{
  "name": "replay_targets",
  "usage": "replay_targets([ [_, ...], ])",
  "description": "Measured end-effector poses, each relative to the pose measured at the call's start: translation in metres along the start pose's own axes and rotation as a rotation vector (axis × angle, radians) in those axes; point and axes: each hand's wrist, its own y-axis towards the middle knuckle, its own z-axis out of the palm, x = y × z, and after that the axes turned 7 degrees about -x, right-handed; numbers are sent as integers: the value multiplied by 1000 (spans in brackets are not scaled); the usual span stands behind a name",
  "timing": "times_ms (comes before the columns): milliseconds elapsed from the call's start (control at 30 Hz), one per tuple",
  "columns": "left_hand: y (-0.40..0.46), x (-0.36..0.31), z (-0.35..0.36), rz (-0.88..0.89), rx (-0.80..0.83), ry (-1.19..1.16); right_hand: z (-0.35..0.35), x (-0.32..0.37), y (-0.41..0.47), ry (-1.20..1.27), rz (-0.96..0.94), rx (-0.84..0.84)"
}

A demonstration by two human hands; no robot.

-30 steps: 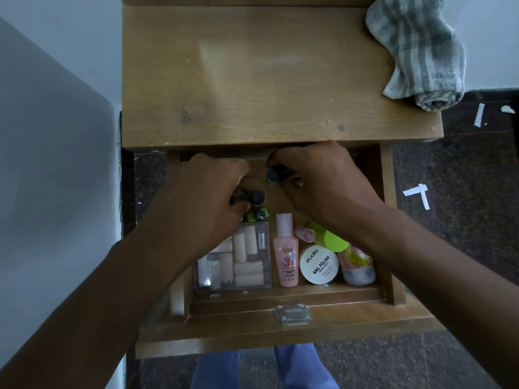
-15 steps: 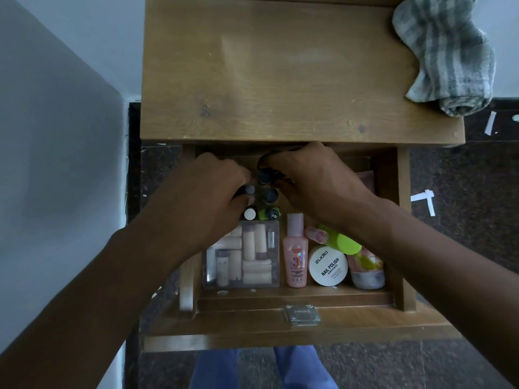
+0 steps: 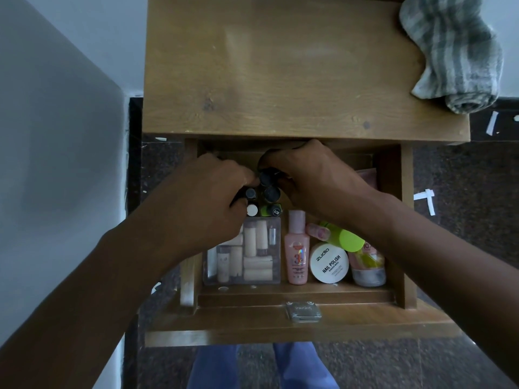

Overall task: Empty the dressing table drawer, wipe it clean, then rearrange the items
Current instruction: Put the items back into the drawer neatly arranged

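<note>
The wooden drawer [image 3: 280, 324] is pulled open under the dressing table top [image 3: 280, 66]. Both of my hands reach into its back part. My right hand [image 3: 309, 181] grips a small dark-capped bottle [image 3: 266, 177]. Fingers of my left hand [image 3: 213, 197] curl round another dark-capped bottle [image 3: 250, 193]. Between the hands stand a third dark-capped bottle [image 3: 271, 193] and a white-capped one [image 3: 252, 210]. A small green bottle [image 3: 271, 211] lies beside them.
At the drawer's front are a clear box of beige tubes [image 3: 244, 251], a pink bottle [image 3: 296, 248], a white nail polish jar [image 3: 329, 262] and a lime-capped tube [image 3: 345, 238]. A striped grey cloth [image 3: 452, 51] lies on the top's right corner. A wall stands at the left.
My hands have drawn closer together at the drawer's back. The small bottles now stand in a tighter cluster, and a white-capped one has come into sight.
</note>
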Motion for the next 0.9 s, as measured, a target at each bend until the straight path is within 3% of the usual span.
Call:
replay_targets([
  [600,-4,-12,-7,-57,-126,27,9,-2,2,99,82,56],
  [900,-26,-19,-14,-76,-313,-77,-8,9,-12,75,85,24],
])
